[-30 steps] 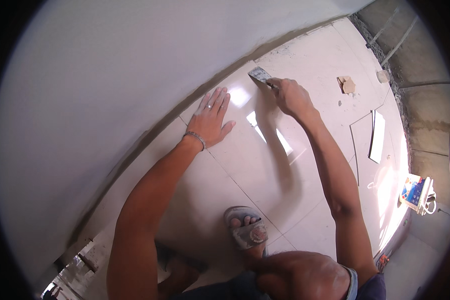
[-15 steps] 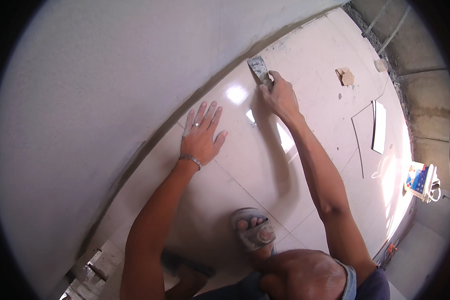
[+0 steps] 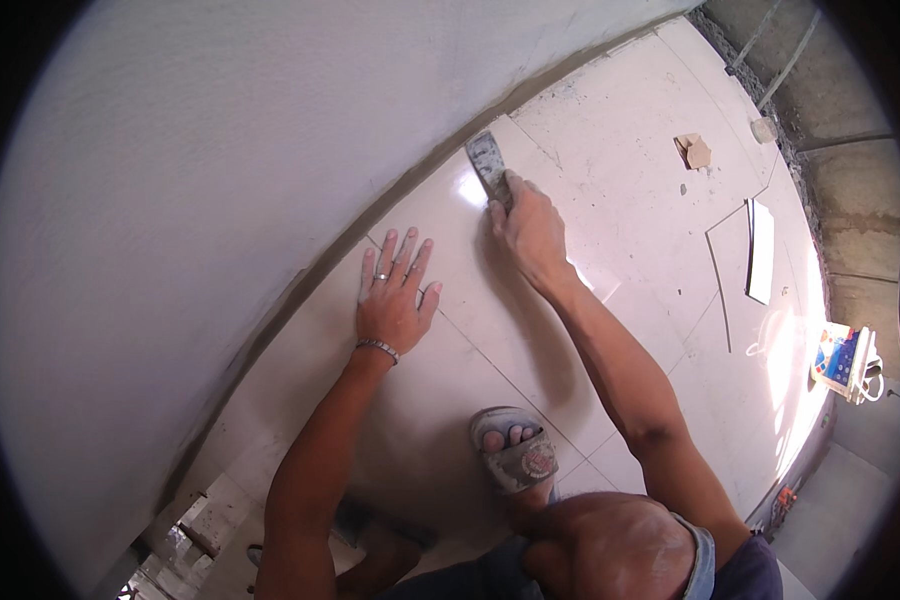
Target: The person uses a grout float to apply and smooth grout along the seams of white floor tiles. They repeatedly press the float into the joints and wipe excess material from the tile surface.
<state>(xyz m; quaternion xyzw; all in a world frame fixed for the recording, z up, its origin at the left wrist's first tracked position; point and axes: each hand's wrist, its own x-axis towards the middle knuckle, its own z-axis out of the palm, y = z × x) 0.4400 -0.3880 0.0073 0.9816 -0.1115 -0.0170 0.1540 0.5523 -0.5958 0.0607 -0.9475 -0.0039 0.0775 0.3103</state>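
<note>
My left hand (image 3: pixel 394 305) lies palm-down on the glossy cream tile floor (image 3: pixel 480 370), fingers spread, near the wall's base; it wears a ring and a bracelet. My right hand (image 3: pixel 525 230) is closed round the handle of a grey-smeared putty knife (image 3: pixel 487 158). The blade lies over the tiles near their edge along the wall (image 3: pixel 220 150), where a grey strip runs. My sandalled foot (image 3: pixel 515 450) rests on the tile between my forearms, and my bent bare knee (image 3: pixel 600 545) fills the bottom of the view.
At the upper right sits a torn brown scrap (image 3: pixel 693 151). Farther right lie a white strip (image 3: pixel 758 250) and a printed bag with white handles (image 3: pixel 840 360). Beyond the tiles' broken right edge is a rough grey concrete surface (image 3: pixel 840 200) with pale rods (image 3: pixel 785 65).
My right hand and the putty knife have moved left and toward me along the wall side. My left hand has slid back toward me, fingers still spread.
</note>
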